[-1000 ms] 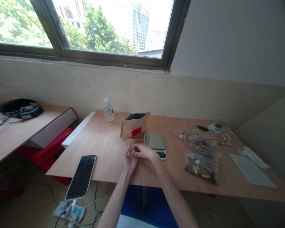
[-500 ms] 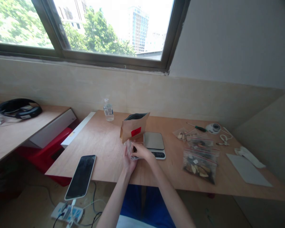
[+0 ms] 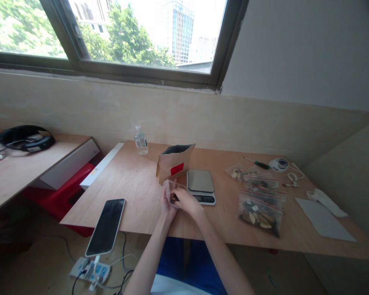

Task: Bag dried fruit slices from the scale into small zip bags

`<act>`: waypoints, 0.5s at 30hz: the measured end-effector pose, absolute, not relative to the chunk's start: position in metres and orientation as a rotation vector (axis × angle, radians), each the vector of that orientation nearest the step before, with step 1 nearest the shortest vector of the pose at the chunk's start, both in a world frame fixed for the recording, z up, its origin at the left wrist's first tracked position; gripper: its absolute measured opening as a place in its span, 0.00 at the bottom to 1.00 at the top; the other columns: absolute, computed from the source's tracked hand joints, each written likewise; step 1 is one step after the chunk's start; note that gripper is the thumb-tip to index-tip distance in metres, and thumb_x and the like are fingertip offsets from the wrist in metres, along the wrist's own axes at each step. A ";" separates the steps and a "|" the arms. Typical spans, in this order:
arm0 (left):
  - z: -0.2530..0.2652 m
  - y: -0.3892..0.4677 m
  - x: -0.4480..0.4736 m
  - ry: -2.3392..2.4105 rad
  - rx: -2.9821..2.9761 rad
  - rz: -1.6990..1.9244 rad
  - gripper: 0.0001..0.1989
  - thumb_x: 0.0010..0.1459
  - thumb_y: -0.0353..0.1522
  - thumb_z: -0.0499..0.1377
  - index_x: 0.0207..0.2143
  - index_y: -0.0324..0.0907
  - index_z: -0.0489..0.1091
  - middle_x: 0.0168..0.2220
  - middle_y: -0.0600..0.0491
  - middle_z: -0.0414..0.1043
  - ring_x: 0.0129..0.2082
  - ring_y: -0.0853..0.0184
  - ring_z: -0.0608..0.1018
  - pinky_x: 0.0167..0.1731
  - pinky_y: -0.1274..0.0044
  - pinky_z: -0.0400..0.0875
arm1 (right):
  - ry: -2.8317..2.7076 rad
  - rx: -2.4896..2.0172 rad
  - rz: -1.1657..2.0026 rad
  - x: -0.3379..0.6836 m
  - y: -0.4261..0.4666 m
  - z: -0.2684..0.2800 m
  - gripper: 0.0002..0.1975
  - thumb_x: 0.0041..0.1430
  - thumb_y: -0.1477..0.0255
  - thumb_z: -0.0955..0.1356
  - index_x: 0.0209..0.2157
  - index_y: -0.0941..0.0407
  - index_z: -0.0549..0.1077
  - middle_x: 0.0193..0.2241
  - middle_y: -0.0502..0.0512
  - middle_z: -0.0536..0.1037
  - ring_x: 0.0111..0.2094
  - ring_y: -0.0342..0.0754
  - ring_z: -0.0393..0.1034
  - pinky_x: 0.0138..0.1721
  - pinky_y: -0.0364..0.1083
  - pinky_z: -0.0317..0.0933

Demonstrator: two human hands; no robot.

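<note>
My left hand [image 3: 168, 209] is wrapped round a small clear plastic bag [image 3: 169, 187] from below and the left. Small brown pieces show inside it; their kind is too small to tell. The bent fingers of my right hand [image 3: 184, 200] are at the bag's mouth, pressed together, their tips partly hidden among the pieces. Just behind the hands stands an open kraft paper pouch [image 3: 172, 164] with a red label. To their right lies a kitchen scale [image 3: 200, 181] with a bare metal plate, close by my right hand.
Several zip bags of dried pieces [image 3: 260, 215] lie on the right of the table. Beyond them are a screwdriver [image 3: 261, 164], a white camera [image 3: 278, 164] and white paper [image 3: 324, 219]. A water bottle [image 3: 141, 142] stands at the back; a phone [image 3: 106, 227] overhangs the left front edge.
My right hand's fingers have shifted slightly at the bag's mouth, and more of the brown pieces shows. The bag stays in my left hand. The whole view has moved a little.
</note>
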State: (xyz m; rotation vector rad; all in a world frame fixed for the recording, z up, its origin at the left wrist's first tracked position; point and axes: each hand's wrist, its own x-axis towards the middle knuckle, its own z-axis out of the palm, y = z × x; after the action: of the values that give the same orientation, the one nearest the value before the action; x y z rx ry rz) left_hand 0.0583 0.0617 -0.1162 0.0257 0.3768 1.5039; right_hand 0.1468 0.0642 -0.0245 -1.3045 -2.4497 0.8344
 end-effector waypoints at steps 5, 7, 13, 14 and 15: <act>-0.114 0.061 0.056 0.387 0.035 1.465 0.19 0.61 0.40 0.48 0.50 0.45 0.69 0.47 0.51 0.74 0.50 0.65 0.72 0.50 0.75 0.65 | -2.429 -1.326 0.817 0.143 0.066 -0.027 0.12 0.51 0.85 0.64 0.34 0.60 0.76 0.37 0.60 0.79 0.44 0.51 0.71 0.47 0.46 0.60; -0.111 0.060 0.056 0.381 0.025 1.488 0.18 0.62 0.39 0.48 0.49 0.46 0.70 0.47 0.52 0.74 0.49 0.67 0.73 0.49 0.77 0.66 | -2.398 -1.303 0.850 0.147 0.069 -0.028 0.11 0.52 0.84 0.65 0.33 0.58 0.77 0.36 0.57 0.79 0.42 0.49 0.72 0.45 0.44 0.61; -0.110 0.058 0.056 0.367 -0.001 1.492 0.17 0.63 0.37 0.47 0.44 0.42 0.72 0.37 0.52 0.77 0.38 0.70 0.77 0.44 0.80 0.68 | -2.101 -1.242 0.922 0.161 0.078 -0.027 0.09 0.53 0.80 0.66 0.34 0.58 0.78 0.36 0.57 0.80 0.37 0.47 0.73 0.41 0.43 0.63; -0.111 0.058 0.056 0.365 0.002 1.492 0.17 0.63 0.37 0.47 0.45 0.43 0.72 0.36 0.52 0.77 0.38 0.70 0.77 0.44 0.79 0.68 | -2.042 -1.235 0.925 0.163 0.079 -0.025 0.10 0.54 0.80 0.65 0.34 0.58 0.78 0.35 0.57 0.80 0.36 0.46 0.73 0.41 0.43 0.63; -0.111 0.058 0.056 0.360 0.011 1.490 0.17 0.63 0.37 0.46 0.46 0.44 0.71 0.37 0.53 0.77 0.39 0.69 0.77 0.45 0.78 0.68 | -1.982 -1.231 0.930 0.165 0.080 -0.023 0.10 0.54 0.80 0.65 0.34 0.58 0.77 0.35 0.56 0.80 0.36 0.46 0.73 0.41 0.43 0.63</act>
State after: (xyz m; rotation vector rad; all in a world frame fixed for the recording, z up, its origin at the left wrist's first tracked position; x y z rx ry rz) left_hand 0.0561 0.0582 -0.1115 0.0107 0.3602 1.4904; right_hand 0.1646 0.0797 -0.0233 -1.2309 -1.9821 0.9303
